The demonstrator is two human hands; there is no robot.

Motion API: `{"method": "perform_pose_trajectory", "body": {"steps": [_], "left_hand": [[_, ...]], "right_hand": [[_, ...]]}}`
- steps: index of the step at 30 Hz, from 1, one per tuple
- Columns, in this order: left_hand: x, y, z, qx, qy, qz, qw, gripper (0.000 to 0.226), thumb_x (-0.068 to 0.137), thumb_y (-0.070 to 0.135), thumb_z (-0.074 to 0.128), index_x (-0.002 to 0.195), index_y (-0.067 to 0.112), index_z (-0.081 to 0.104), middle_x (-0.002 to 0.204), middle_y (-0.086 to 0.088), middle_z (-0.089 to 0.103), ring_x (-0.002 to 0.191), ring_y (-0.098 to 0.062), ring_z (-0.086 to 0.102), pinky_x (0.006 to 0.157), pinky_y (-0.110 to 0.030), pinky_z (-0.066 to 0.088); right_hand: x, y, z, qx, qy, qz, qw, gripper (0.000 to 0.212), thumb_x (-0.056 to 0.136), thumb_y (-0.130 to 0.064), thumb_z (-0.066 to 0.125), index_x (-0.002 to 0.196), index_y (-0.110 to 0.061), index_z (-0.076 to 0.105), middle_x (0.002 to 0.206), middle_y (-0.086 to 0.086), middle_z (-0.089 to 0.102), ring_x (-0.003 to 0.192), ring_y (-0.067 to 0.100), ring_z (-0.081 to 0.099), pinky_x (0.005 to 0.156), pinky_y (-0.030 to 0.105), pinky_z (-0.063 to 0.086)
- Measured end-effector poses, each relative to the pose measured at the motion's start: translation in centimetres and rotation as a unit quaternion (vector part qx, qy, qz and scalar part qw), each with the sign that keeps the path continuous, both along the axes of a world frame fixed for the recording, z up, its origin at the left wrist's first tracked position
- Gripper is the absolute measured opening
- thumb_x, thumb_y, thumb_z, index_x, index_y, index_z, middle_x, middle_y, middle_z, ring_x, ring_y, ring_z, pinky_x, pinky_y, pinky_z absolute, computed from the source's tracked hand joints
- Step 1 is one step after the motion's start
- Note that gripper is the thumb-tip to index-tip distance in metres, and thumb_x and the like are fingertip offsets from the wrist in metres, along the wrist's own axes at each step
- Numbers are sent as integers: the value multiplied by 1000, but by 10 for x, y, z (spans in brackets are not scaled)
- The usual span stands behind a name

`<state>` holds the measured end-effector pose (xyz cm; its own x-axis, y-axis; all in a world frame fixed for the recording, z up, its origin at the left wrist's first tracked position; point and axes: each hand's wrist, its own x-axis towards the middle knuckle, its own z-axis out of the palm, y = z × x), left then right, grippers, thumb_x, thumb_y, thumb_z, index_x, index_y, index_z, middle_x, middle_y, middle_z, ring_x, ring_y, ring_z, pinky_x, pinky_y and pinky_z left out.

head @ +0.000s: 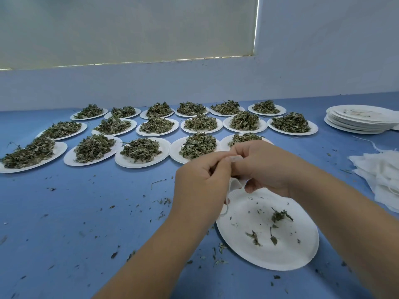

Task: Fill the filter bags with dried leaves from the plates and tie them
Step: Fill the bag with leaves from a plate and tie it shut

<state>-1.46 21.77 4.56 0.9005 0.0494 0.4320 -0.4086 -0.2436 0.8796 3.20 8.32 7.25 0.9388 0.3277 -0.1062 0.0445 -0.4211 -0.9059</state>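
My left hand (200,182) and my right hand (265,165) meet above the near white plate (248,253), which carries only a few leaf scraps. Both pinch the top of a white filter bag (235,184); most of the bag is hidden behind my fingers, and its string (225,209) loops down below my left hand. Several white plates heaped with dried leaves (140,148) stand in three rows across the blue table.
A stack of used white plates (358,120) sits at the far right. A pile of flat white filter bags (380,175) lies at the right edge. Leaf crumbs are scattered over the blue tabletop (86,212). A wall runs behind the rows.
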Motion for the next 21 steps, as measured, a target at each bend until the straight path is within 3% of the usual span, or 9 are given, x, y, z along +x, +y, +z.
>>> {"method": "perform_pose_trajectory", "body": {"steps": [3,7,10,13,15,18,21], "left_hand": [[-2,-1,-2,-2,3,-11,1000,29,94,15,55,84,36,72,46,6,59,36,-6,51,41,-14,41],[2,2,-1,-12,-10,14,1000,30,92,13,57,79,35,72,47,2,59,38,-5,51,45,-11,41],[3,3,-1,-17,-5,25,1000,30,93,13,56,79,33,72,48,4,59,38,-7,52,43,-15,42],[5,5,0,-21,-5,33,999,28,93,16,55,80,33,74,46,11,55,44,-12,53,46,-22,45],[6,6,0,-24,-3,42,999,28,93,16,56,79,33,74,49,14,57,49,-9,55,50,-22,46],[5,4,1,-33,2,32,999,28,92,16,56,75,31,74,47,10,56,41,-14,54,43,-24,45],[2,1,2,-48,8,14,999,26,90,13,58,75,28,73,44,7,57,36,-9,53,39,-17,43]], "right_hand": [[2,13,0,-87,-43,-42,994,22,80,2,50,64,-14,48,52,3,49,45,16,44,44,23,40],[6,27,2,-169,-52,-45,983,17,87,-4,48,72,-12,49,63,10,55,45,20,51,45,24,43],[4,22,1,-86,-21,-1,996,14,88,-7,45,86,-6,59,70,15,65,55,22,61,48,25,49],[4,5,3,11,56,98,994,28,87,-10,50,111,4,58,90,17,68,77,23,64,66,30,52],[6,-2,6,30,80,145,986,40,77,-8,55,116,3,57,97,15,67,85,23,63,74,31,52],[5,1,7,1,39,137,990,38,75,9,48,108,-2,62,98,17,68,85,25,66,73,31,53],[2,15,7,-80,-46,63,994,26,77,10,45,85,-7,63,78,18,69,69,26,67,62,30,55]]}}
